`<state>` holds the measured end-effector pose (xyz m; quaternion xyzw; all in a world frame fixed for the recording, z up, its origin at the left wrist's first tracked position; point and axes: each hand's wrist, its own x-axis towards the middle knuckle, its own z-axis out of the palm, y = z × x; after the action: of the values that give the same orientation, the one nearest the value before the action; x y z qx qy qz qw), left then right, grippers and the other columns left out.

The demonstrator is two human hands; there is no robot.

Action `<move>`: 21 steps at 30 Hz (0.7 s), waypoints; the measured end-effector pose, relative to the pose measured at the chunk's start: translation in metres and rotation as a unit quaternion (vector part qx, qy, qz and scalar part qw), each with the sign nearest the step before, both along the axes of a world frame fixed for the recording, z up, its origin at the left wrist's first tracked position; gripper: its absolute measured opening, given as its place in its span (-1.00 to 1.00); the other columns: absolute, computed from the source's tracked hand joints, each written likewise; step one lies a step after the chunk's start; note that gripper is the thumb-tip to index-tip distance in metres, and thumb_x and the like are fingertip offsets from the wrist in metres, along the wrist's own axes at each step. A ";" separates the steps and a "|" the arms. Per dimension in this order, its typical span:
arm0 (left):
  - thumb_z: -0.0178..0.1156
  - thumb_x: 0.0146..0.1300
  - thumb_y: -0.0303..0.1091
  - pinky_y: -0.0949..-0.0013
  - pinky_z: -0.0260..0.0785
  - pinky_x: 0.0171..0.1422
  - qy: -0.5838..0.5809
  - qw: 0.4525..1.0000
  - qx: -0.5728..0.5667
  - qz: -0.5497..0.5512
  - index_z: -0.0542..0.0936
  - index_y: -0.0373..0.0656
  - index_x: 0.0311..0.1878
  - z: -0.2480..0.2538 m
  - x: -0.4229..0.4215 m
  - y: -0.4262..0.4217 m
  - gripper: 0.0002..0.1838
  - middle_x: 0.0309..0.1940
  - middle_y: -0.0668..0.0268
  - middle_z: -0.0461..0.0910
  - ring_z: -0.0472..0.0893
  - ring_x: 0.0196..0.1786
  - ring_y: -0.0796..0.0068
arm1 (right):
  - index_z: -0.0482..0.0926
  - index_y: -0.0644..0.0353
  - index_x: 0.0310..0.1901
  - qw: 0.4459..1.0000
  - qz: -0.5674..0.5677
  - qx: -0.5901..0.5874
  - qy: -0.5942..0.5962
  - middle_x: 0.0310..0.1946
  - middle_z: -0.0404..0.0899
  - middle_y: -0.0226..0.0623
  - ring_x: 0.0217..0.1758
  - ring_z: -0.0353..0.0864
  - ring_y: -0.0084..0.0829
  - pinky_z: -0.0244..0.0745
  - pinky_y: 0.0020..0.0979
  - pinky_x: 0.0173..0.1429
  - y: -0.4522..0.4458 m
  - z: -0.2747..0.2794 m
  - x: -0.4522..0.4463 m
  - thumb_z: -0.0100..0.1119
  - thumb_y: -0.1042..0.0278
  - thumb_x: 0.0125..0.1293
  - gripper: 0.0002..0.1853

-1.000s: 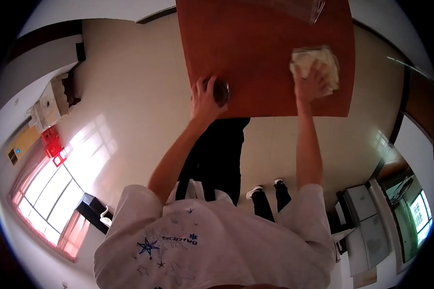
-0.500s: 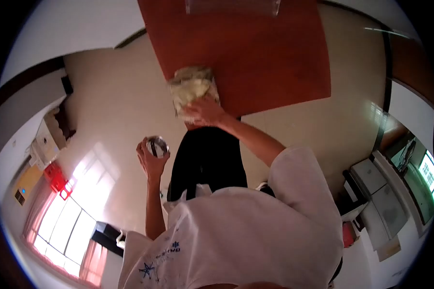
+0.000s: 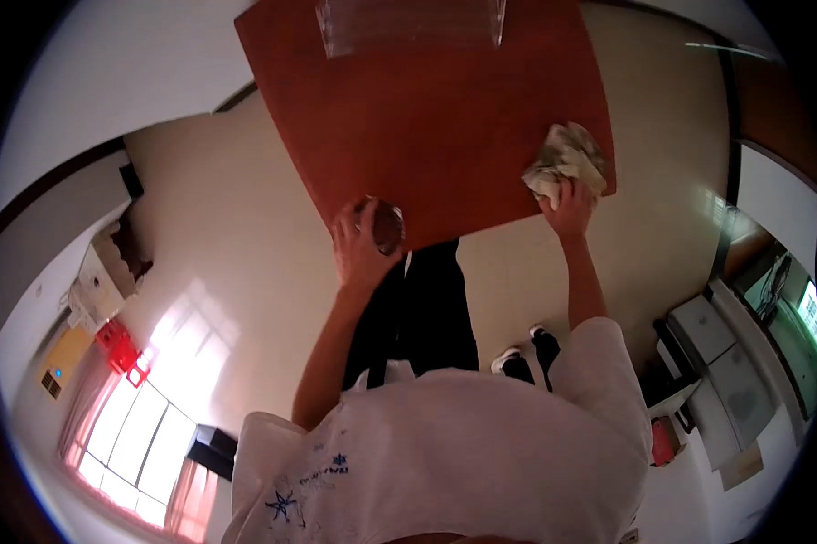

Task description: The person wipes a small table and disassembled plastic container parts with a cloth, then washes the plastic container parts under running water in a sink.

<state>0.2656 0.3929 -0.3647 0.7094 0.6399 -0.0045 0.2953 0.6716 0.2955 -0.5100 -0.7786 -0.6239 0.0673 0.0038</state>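
A round clear container (image 3: 389,228) is at the near left corner of the red-brown table (image 3: 444,118). My left hand (image 3: 361,249) is wrapped round its left side. Over at the table's right edge lies a crumpled pale cloth (image 3: 567,161). My right hand (image 3: 570,208) grips the near side of this cloth, fingers bent into it. What the container holds, if anything, cannot be made out.
A clear plastic box (image 3: 413,25) stands at the far side of the table. Beyond my right arm, another person's shoes and dark trouser legs (image 3: 544,349) show on the floor. Red stools (image 3: 118,349) are by the window at the left.
Since the half-second-old frame, my right hand and the cloth have moved from the table's left corner to its right edge. My left hand has brought the container back over the near left corner.
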 end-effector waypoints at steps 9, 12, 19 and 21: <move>0.49 -0.10 -0.13 -0.19 0.28 0.30 0.076 0.991 -0.058 -0.096 0.22 0.14 0.41 -0.042 0.069 0.002 -0.04 0.41 0.13 0.11 0.12 0.45 -0.07 | 0.35 0.14 0.09 0.983 -0.155 0.088 -0.049 -0.04 0.36 -0.05 0.09 0.36 0.02 0.32 0.05 0.10 0.018 -0.008 -0.023 0.18 -0.12 0.11 -0.37; 0.50 -0.10 -0.11 -0.19 0.28 0.30 0.066 0.994 -0.052 -0.076 0.21 0.15 0.42 -0.043 0.072 0.006 -0.02 0.41 0.12 0.10 0.11 0.45 -0.06 | 0.38 0.17 0.04 0.987 -0.144 0.072 -0.002 -0.05 0.39 -0.04 0.07 0.39 0.04 0.29 0.08 0.15 0.016 -0.006 -0.016 0.19 -0.06 0.07 -0.41; 0.30 0.10 0.04 -0.15 -0.26 0.59 0.091 0.977 0.114 -0.157 0.10 0.00 0.51 -0.052 0.085 0.129 -0.05 0.52 0.13 0.00 -0.05 0.56 0.06 | 0.36 0.13 -0.01 0.988 -0.144 0.053 -0.032 -0.05 0.35 -0.04 0.08 0.36 0.04 0.29 0.05 0.06 0.014 -0.006 -0.017 0.26 -0.12 0.04 -0.39; 0.37 0.04 0.02 -0.12 -0.29 0.60 0.102 0.956 0.194 -0.192 0.08 0.04 0.52 -0.043 0.110 0.203 0.00 0.53 0.15 -0.02 -0.08 0.57 0.12 | 0.35 0.12 -0.03 0.986 -0.147 0.072 -0.024 -0.07 0.34 -0.04 0.07 0.36 0.04 0.30 0.04 0.03 0.014 -0.005 -0.018 0.23 -0.13 0.05 -0.41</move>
<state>0.3752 0.5962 -0.4077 0.8585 0.5067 -0.0095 0.0785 0.6541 0.3098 -0.5145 -0.8610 -0.5056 0.0022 0.0545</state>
